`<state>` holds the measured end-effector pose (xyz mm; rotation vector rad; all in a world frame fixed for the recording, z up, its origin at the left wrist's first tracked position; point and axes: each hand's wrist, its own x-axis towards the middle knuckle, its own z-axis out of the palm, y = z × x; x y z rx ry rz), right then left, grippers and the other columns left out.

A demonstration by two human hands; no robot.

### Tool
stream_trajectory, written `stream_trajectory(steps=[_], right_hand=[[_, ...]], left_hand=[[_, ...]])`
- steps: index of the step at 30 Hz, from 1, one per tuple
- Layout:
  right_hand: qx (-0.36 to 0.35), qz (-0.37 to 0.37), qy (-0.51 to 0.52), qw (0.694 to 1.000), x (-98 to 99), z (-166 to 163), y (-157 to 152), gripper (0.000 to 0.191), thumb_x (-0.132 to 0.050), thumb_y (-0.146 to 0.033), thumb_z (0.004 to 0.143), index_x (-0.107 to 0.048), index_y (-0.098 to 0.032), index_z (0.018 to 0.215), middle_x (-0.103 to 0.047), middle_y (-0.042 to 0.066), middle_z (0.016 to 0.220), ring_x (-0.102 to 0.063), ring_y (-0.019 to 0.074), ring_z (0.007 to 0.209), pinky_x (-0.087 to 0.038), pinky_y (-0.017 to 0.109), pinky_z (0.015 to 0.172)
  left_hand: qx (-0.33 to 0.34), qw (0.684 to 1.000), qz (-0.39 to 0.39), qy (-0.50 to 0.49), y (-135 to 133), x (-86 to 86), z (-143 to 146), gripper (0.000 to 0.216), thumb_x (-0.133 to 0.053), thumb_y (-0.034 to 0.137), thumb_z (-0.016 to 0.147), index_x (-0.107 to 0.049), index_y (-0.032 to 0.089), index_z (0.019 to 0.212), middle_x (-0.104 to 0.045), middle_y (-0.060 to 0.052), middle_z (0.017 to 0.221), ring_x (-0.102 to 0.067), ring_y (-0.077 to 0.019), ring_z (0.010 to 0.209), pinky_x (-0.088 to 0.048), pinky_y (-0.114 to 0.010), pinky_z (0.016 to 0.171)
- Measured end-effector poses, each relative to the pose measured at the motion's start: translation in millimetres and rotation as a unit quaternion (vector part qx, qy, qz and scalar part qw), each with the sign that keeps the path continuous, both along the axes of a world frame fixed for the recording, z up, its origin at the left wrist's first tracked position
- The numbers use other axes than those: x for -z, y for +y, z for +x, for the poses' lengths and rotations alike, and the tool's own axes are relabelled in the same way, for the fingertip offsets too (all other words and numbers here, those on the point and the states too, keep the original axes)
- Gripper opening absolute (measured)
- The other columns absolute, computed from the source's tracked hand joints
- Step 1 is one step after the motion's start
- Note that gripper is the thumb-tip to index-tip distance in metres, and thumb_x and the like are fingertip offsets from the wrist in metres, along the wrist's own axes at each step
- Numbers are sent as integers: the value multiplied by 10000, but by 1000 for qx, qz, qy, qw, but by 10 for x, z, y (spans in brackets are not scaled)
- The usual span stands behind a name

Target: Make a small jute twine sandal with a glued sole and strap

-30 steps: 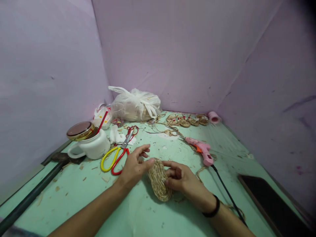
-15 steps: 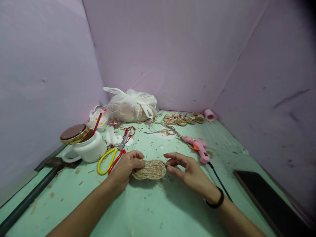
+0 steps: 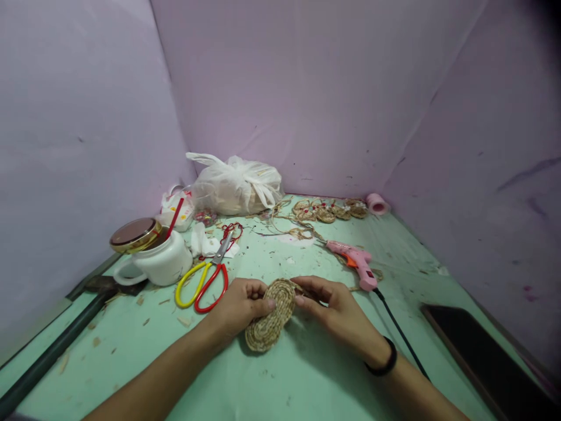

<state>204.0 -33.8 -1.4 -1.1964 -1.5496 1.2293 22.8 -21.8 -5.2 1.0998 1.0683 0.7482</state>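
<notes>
A small sole-shaped piece of coiled straw cord [image 3: 268, 324] is held above the green table, tilted with its long side nearly upright. My left hand [image 3: 243, 304] grips it from the left, thumb across its front face. At its upper right edge, the thumb and fingers of my right hand [image 3: 335, 304] pinch what looks like the loose cord end, mostly hidden by the fingers. Scissors [image 3: 202, 286] with one yellow and one red handle lie left of my left hand. Beyond my right hand lies a pink glue gun [image 3: 353, 260] with an orange trigger.
A white mug [image 3: 162, 260] with a gold-rimmed lid and a hammer [image 3: 70, 327] are at the left. Behind stand a knotted plastic bag [image 3: 239, 187], several small straw pieces [image 3: 326, 210] and a pink roll [image 3: 377, 204]. A dark phone [image 3: 477, 356] lies at right.
The straw sole has turned from lying crosswise to nearly upright and moved slightly right. My left hand has shifted right with it; my right hand stays at its edge.
</notes>
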Motion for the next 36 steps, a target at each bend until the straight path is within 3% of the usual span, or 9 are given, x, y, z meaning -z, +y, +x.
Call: stream_trajectory(steps=[8,12,24,28,31,36], right_hand=[[37,-80,117,989,70,-8,41,244,-706,-294,616,-665,-161,816,-699,41,764,-627,165,686,-491,295,650],[51,-101,157,981,75,19,60,275,-739,-293,588,-667,-145,809,-699,63,785,-626,169,703,-492,305,677],[51,-120,178,975,94,26,53,275,-741,-316,601,-674,-150,810,-696,53,751,-624,158,670,-501,298,676],[30,-70,129,989,122,51,72,273,-640,-385,696,-689,-163,847,-703,65,793,-629,172,671,-510,318,666],[71,28,30,997,135,78,86,222,-607,-347,720,-692,-167,818,-704,66,774,-637,194,684,-514,332,651],[154,253,-148,943,155,114,70,147,-555,-216,758,-680,-178,827,-709,70,811,-646,198,729,-509,334,670]], left_hand=[[28,995,-42,-91,-28,9,92,311,-699,325,610,-666,91,811,-650,-61,695,-569,-139,643,-427,-244,627],[-1,989,-69,-128,28,30,37,377,-637,410,661,-664,73,828,-646,-87,703,-564,-130,611,-434,-250,621],[30,998,-33,-52,6,72,21,246,-714,236,558,-703,83,750,-650,-49,612,-540,-115,549,-397,-237,570],[28,998,-33,-49,10,71,17,233,-705,213,550,-709,84,744,-656,-49,614,-533,-108,534,-391,-233,558],[20,999,-31,-40,0,63,34,208,-690,197,549,-711,81,720,-641,-38,572,-518,-100,510,-375,-224,533],[3,999,-29,-22,-26,49,74,194,-677,190,534,-711,77,689,-623,-27,533,-489,-86,472,-347,-215,496]])
